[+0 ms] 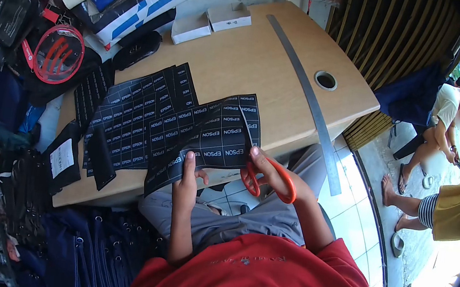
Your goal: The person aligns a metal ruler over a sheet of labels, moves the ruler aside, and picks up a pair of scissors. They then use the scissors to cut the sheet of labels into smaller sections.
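Observation:
My left hand (184, 183) grips the near edge of a black sheet (217, 133) printed with rows of white EPSON labels, thumb on top and the fingers mostly hidden beneath. My right hand (270, 171) is closed around orange-handled scissors (284, 189). Their blades point away from me and lie across the sheet near its right end, along a column of labels. The sheet is raised at my side and overlaps the table edge. Under and beyond it, more black EPSON sheets (123, 112) lie on the table.
A long steel ruler (300, 74) lies on the wooden table (235, 57), overhanging the near edge by a round cable hole (325, 80). White box trays (191, 28) stand at the back. Bags and pouches crowd the left. Other people (445, 119) are outside, right.

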### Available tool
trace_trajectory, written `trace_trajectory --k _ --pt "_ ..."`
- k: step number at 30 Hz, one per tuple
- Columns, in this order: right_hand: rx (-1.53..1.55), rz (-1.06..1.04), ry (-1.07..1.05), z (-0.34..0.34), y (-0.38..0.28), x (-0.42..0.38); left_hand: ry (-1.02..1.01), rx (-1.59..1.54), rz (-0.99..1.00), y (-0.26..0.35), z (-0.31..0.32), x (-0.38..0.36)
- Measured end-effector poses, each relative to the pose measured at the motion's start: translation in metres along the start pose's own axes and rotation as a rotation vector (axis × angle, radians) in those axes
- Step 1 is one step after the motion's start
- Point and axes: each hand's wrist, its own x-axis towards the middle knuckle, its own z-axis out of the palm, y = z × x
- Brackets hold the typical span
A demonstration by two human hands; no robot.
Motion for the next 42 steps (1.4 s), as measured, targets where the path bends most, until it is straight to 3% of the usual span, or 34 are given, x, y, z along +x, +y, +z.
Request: trace_trajectory --k 3,7,9,13,15,19,21,22,23,25,27,29,30,31,33,35,36,38,41,42 --pt "0.041 -0.03 0.03 -0.002 0.01 -0.013 0.026 0.079 -0.111 -0.002 -0.012 -0.003" --pt "-0.03 0.058 -0.098 -0.026 0.032 -0.033 0.083 0.042 -0.175 0.013 -0.014 -0.012" --pt "0.017 -0.054 -0.115 -0.036 0.039 -0.04 0.107 0.055 -0.125 0.021 -0.009 -0.012" --pt "0.579 -0.427 -0.015 -0.04 0.041 -0.03 0.203 0.045 -0.157 0.021 -0.008 -0.012" --pt "0.779 -0.454 0.065 -0.033 0.023 -0.017 0.251 0.026 -0.167 0.021 -0.002 -0.009" --pt "0.817 -0.439 0.06 -0.027 0.001 0.005 0.204 0.037 -0.189 0.025 -0.003 -0.011" --pt "0.682 -0.401 0.049 -0.028 -0.002 0.013 0.13 0.226 -0.291 0.032 -0.001 -0.013" --pt "0.694 -0.381 0.051 -0.027 -0.004 0.013 -0.035 0.337 -0.313 0.034 -0.009 -0.015" --pt "0.694 -0.376 0.049 -0.025 -0.005 0.013 -0.031 0.336 -0.316 0.04 -0.017 -0.019" --pt "0.737 -0.459 0.094 -0.026 -0.008 0.012 -0.37 0.614 -0.441 0.055 -0.032 -0.024" --pt "0.767 -0.51 0.169 -0.026 -0.011 0.009 -0.482 0.675 -0.484 0.074 -0.043 -0.026" --pt "0.795 -0.556 0.239 -0.027 -0.01 0.007 -0.785 0.76 -0.1 0.09 -0.046 -0.03" --pt "0.829 -0.636 0.233 -0.029 -0.008 0.004 -0.85 0.847 -0.181 0.108 -0.038 -0.025" --pt "0.862 -0.715 0.226 -0.031 -0.006 0.002 -0.846 0.839 -0.187 0.112 -0.03 -0.019" --pt "0.863 -0.692 0.276 -0.028 -0.006 -0.009 -0.836 0.899 0.159 0.109 -0.011 -0.008" --pt "0.771 -0.727 0.299 -0.026 -0.005 -0.022 -0.82 1.305 0.478 0.098 0.014 0.003" --pt "0.728 -0.709 0.322 -0.026 -0.004 -0.029 -0.816 1.293 0.474 0.088 0.019 0.008" --pt "0.638 -0.694 0.325 -0.023 -0.001 -0.04 -0.773 1.573 0.552 0.063 0.02 0.016" --pt "0.458 -0.643 0.342 -0.017 0.002 -0.047 -0.832 1.651 0.572 0.044 0.022 0.028" --pt "0.49 -0.521 0.298 -0.014 0.002 -0.049 -0.833 1.637 0.59 0.041 0.023 0.03"
